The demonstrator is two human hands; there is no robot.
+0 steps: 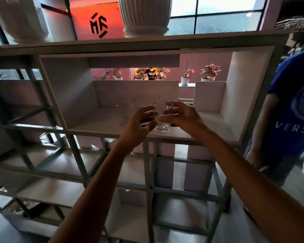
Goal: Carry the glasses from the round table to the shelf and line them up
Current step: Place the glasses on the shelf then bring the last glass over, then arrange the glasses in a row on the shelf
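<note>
Glass [162, 118], empty, upright in shelf [211, 127] compartment, left hand [139, 123] and right hand [182, 116] clasping its sides

A shared indoor space of the office-lounge or café kind is indicated; which of the two cannot be told. An open, compartmented shelf unit [147, 135] is set before large gridded windows [216, 20]. A ribbed white planter [144, 16] and an orange panel with a black logo [96, 23] are carried along its top edge. Small potted plants [209, 72] are lined up on a ledge behind it. A second person in a blue T-shirt [291, 102] is seen at its right edge.
</note>
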